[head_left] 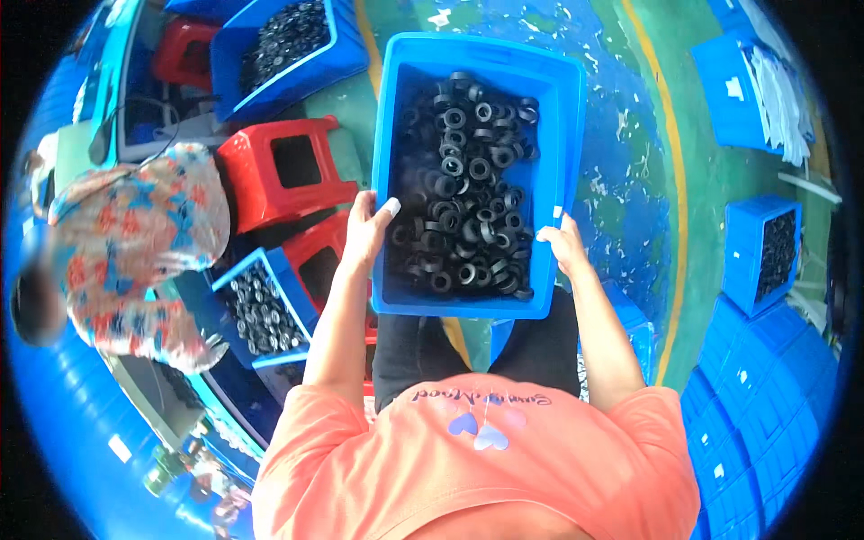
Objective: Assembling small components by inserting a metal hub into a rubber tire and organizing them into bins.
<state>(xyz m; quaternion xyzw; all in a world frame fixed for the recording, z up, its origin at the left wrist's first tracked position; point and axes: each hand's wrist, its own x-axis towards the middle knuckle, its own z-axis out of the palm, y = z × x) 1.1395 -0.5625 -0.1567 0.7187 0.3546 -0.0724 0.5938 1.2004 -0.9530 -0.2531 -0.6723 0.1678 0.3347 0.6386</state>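
Green and blue painted floor with a yellow line fills the background. At the centre, one blue plastic crate holds many black rubber rings, too many to count; its long axis runs from 6 to 12 o'clock. The left hand clamps the crate's left wall and the right hand grips the right wall, the two well apart. At 9 o'clock stand two red plastic stools, and another person in a flowered shirt bends beside a smaller blue bin of rings.
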